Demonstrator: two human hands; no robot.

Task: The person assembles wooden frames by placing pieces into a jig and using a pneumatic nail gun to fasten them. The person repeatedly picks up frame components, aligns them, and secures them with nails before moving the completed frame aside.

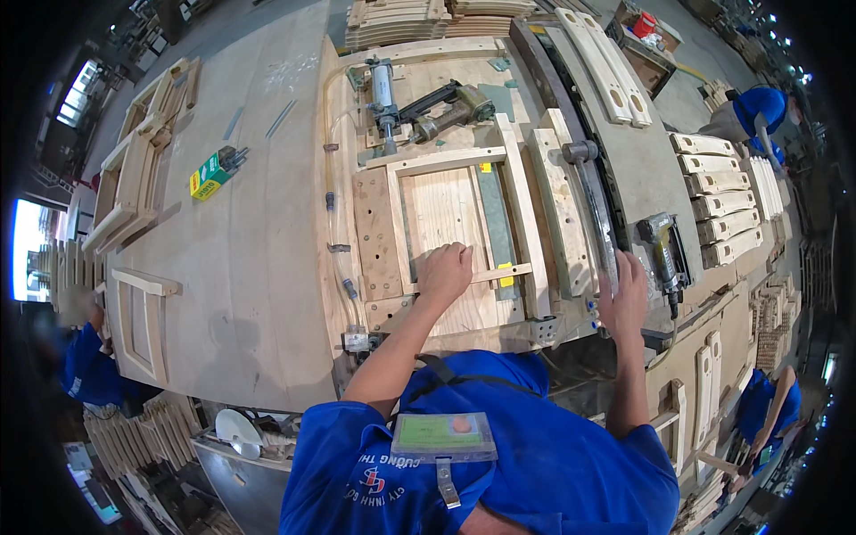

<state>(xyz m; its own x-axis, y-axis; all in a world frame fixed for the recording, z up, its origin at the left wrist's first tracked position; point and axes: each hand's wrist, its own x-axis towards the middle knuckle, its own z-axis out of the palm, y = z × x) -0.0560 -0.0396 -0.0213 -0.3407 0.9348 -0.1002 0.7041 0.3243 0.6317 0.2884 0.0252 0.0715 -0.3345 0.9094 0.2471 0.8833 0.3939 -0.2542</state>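
My left hand [446, 272] is closed over the left part of a short wooden rail [501, 273], which crosses the near end of a pale wooden frame [446, 160]. The frame lies in a wooden jig [379, 236] on the bench. To the right, my right hand [622, 290] is wrapped round the lower part of a hammer's handle. The hammer [599, 201] lies lengthwise beside a wooden block [562, 214], its head [580, 152] pointing away from me. Yellow pieces [506, 275] show at the jig under the frame.
Beyond the frame lie a nail gun [455, 111] and an air cylinder [382, 94]; another nail gun [664, 254] is at right. A nail box [211, 174] and finished frames [143, 152] occupy the left table. Co-workers in blue [762, 111] are around, with stacked wooden parts [727, 201].
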